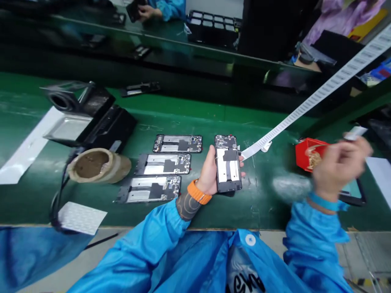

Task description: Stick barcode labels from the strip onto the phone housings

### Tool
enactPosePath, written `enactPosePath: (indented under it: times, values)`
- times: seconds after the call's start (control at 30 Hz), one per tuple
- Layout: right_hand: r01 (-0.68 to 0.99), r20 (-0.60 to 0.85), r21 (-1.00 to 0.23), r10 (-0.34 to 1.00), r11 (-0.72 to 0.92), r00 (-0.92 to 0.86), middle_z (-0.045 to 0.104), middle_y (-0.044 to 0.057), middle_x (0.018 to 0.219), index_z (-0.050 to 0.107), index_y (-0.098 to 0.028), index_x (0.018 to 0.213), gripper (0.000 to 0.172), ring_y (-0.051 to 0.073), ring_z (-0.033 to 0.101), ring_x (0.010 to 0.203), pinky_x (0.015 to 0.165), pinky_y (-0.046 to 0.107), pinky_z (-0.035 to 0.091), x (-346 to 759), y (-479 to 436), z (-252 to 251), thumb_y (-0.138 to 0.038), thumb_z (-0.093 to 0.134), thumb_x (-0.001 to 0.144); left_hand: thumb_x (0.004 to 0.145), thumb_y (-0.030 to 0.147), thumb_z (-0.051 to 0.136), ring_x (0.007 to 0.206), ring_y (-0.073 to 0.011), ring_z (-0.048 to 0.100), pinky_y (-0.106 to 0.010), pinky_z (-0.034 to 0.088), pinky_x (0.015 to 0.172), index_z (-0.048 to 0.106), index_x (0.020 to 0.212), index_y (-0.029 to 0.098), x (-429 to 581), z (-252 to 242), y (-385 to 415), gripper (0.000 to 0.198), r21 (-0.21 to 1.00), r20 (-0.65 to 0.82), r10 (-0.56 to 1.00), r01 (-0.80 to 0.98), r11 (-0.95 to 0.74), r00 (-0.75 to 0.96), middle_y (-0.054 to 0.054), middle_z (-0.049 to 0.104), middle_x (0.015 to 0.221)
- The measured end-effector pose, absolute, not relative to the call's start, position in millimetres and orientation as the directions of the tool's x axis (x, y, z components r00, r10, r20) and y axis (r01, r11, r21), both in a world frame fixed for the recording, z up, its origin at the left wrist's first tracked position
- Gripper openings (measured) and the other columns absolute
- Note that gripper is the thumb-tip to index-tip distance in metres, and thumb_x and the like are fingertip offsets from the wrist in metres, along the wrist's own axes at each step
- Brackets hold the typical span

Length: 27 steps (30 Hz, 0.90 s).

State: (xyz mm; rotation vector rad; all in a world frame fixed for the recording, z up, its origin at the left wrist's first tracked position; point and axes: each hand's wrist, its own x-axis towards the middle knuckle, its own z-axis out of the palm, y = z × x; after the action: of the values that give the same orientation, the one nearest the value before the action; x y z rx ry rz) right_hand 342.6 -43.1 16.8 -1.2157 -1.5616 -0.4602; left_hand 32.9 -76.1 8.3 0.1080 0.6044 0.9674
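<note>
My left hand [209, 173] is wrapped around an opened phone [229, 165], held upright with its circuit board at the top and silver inner plate facing me. My right hand [340, 165] is raised over the right side of the bench, smeared by motion. Its fingers pinch a small white label [356, 132]. From behind the phone a long strip of labels [308, 101] runs up to the upper right. Left of the held phone lie more opened phones, a top one [177, 143], a middle one [163, 164] and a lower one [149, 189].
A red bin [302, 154] with small tan pieces sits beside my right hand. On the left stand a cardboard tube [120, 167], a black device [106, 126] and a white sheet [82, 217]. Across the bench, a person's hand [148, 13] holds a dark object.
</note>
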Motion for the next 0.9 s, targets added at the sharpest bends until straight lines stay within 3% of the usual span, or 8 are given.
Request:
enactPosePath:
  times: [0.03,0.13,0.27,0.43,0.53,0.63,0.77,0.9]
  values:
    - [0.903,0.892,-0.316,0.416,0.290,0.179,0.051,0.009,0.102,0.054,-0.026,0.083,0.011,0.035,0.056,0.111,0.089,0.055,0.042,377,-35,15,-0.020,0.063,0.086,0.102,0.064,0.011,0.081,-0.0247,0.073,-0.043,0.062,0.074,0.070,0.108,0.007,30,8,-76,0.082,0.341,-0.407,0.806,-0.747,0.571,0.430,-0.020,0.075,0.104]
    - [0.932,0.752,-0.362,0.589,-0.006,0.296,0.042,0.005,0.081,0.044,-0.027,0.059,0.031,0.039,0.055,0.102,0.087,0.063,0.034,454,-22,0,-0.021,0.068,0.078,0.104,0.061,0.017,0.080,-0.0235,0.073,-0.040,0.062,0.072,0.071,0.109,0.008,28,4,-77,0.075,0.329,-0.322,0.816,-0.752,0.571,0.479,-0.018,0.076,0.106]
    - [0.908,0.767,-0.396,0.495,-0.135,0.408,0.041,0.005,0.079,0.046,-0.029,0.058,0.034,0.046,0.052,0.104,0.086,0.071,0.028,481,-26,-8,-0.015,0.078,0.062,0.101,0.067,0.022,0.089,-0.0258,0.074,-0.039,0.060,0.078,0.072,0.111,0.008,30,-4,-79,0.079,0.318,-0.251,0.793,-0.727,0.609,0.554,-0.018,0.075,0.111]
    - [0.882,0.806,-0.471,0.419,0.025,0.419,0.059,0.010,0.094,0.065,-0.028,0.091,0.023,0.039,0.062,0.098,0.082,0.063,0.046,383,-46,23,-0.016,0.071,0.072,0.098,0.071,0.026,0.093,-0.0262,0.074,-0.039,0.058,0.079,0.070,0.118,0.010,27,-8,-78,0.077,0.358,-0.186,0.782,-0.700,0.618,0.595,-0.019,0.071,0.125]
    - [0.710,0.565,-0.611,0.821,0.349,0.083,0.065,0.010,0.116,0.061,-0.026,0.124,0.039,0.029,0.066,0.104,0.090,0.054,0.056,279,-61,23,-0.028,0.067,0.085,0.097,0.065,0.038,0.099,-0.0285,0.074,-0.041,0.057,0.086,0.069,0.119,0.011,26,-9,-79,0.066,0.381,-0.213,0.772,-0.677,0.630,0.599,-0.018,0.072,0.123]
    - [0.497,0.222,-0.813,0.950,0.304,-0.218,0.062,0.013,0.131,0.047,-0.025,0.143,0.070,0.025,0.067,0.098,0.079,0.044,0.062,207,-68,4,-0.035,0.075,0.080,0.087,0.057,0.060,0.105,-0.0329,0.072,-0.044,0.056,0.092,0.069,0.119,0.011,28,-10,-82,0.057,0.445,-0.245,0.797,-0.666,0.599,0.553,-0.017,0.075,0.116]
    - [0.409,0.106,-0.894,0.973,0.183,-0.204,0.061,0.012,0.129,0.053,-0.024,0.135,0.060,0.020,0.066,0.083,0.061,0.035,0.060,192,-69,-15,-0.038,0.075,0.080,0.071,0.041,0.077,0.102,-0.0352,0.073,-0.044,0.058,0.086,0.068,0.117,0.010,30,-8,-87,0.056,0.552,-0.289,0.851,-0.650,0.522,0.438,-0.015,0.077,0.105]
    - [0.382,0.232,-0.888,0.966,0.257,-0.112,0.064,0.008,0.119,0.065,-0.023,0.104,0.027,0.023,0.065,0.102,0.079,0.037,0.060,198,-64,-15,-0.034,0.073,0.082,0.062,0.026,0.078,0.080,-0.0279,0.074,-0.036,0.057,0.069,0.068,0.105,0.012,31,-6,-91,0.047,0.624,-0.364,0.861,-0.594,0.508,0.354,-0.010,0.078,0.092]
